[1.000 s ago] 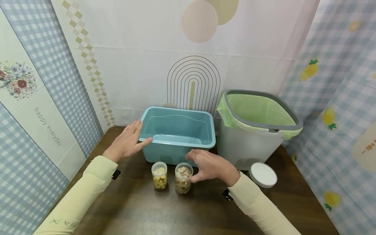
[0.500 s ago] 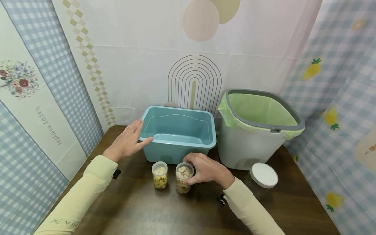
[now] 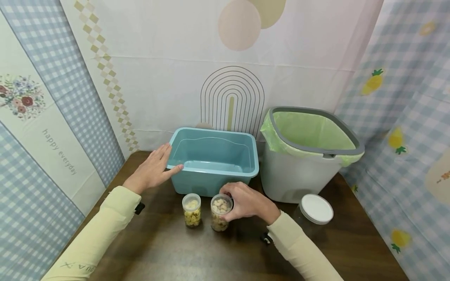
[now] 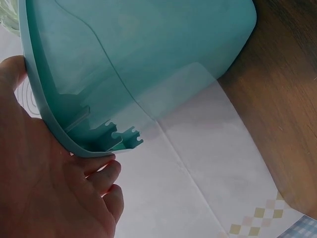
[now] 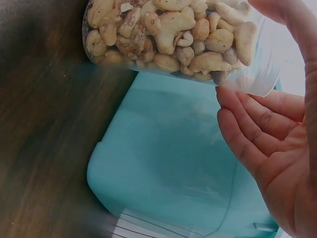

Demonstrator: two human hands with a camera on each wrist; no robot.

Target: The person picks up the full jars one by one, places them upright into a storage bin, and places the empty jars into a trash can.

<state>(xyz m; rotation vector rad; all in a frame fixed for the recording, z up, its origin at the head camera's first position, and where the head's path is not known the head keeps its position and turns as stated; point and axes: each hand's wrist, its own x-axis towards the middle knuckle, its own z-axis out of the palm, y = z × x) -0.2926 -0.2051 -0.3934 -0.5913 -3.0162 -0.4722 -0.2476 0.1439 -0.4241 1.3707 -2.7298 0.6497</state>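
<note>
Thumb and fingers of my right hand (image 3: 246, 201) grip the upper part of a clear plastic jar (image 3: 219, 214) standing on the table. Mixed nuts (image 5: 173, 39), cashews among them, show through its wall in the right wrist view. To its left stands a smaller clear jar (image 3: 191, 210) with yellowish pieces inside. My left hand (image 3: 151, 169) rests at the left rim of a blue-green plastic tub (image 3: 211, 183), fingers straight and thumb spread. From the left wrist view, the palm lies against the tub's corner, touching the rim.
A grey bin (image 3: 295, 175) lined with a green bag (image 3: 309, 132) stands right of the tub. In front of it sits a clear jar with a white lid (image 3: 317, 208). Patterned cloths hang behind and at both sides of the brown table (image 3: 168, 257).
My right hand has moved slightly left and its fingers have closed around the jar of nuts. The left hand stays at the tub's rim.
</note>
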